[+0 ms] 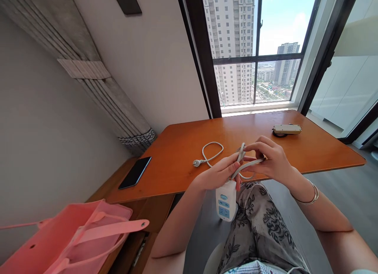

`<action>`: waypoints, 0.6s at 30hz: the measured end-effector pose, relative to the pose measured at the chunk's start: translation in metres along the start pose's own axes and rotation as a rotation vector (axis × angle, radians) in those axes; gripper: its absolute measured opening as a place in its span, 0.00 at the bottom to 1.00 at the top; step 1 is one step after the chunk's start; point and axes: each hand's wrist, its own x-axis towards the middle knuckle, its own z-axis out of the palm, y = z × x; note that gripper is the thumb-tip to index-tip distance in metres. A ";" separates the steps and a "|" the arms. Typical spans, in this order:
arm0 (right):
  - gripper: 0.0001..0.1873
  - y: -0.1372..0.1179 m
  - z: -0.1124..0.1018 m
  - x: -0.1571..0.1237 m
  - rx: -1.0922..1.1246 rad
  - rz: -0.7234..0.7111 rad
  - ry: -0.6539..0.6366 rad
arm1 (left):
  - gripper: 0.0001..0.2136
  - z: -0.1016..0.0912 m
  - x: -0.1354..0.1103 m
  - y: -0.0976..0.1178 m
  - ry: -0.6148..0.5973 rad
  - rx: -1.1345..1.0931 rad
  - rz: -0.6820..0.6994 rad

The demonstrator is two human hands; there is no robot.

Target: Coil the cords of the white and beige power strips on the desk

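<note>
My left hand (217,174) is closed around the top of a small white device (226,203) with blue buttons, which hangs down over my lap. My right hand (270,158) pinches the device's grey-white cord (246,163) just in front of the left hand, folding it into a loop. The rest of the cord (211,152) curls across the orange wooden table (310,148) and ends in a plug (197,162) lying on the tabletop. A silver bangle (311,193) sits on my right wrist.
A dark phone (135,172) lies at the table's left corner. A white power strip (287,129) rests at the far right by the window. A pink bag (73,236) stands at lower left beside a lower wooden shelf. Folded curtain hangs at left.
</note>
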 end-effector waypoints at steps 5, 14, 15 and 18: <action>0.28 0.003 -0.005 0.006 0.166 0.153 -0.174 | 0.32 0.008 0.001 -0.012 -0.235 -0.243 -0.030; 0.32 0.023 0.000 0.009 0.436 0.335 -0.329 | 0.20 0.017 0.007 -0.016 -0.393 -0.416 0.046; 0.33 0.027 0.002 0.007 0.459 0.347 -0.317 | 0.18 0.018 0.006 -0.015 -0.369 -0.443 0.056; 0.30 0.041 0.011 -0.003 0.540 0.385 -0.282 | 0.14 0.019 -0.002 -0.012 -0.250 -0.566 0.116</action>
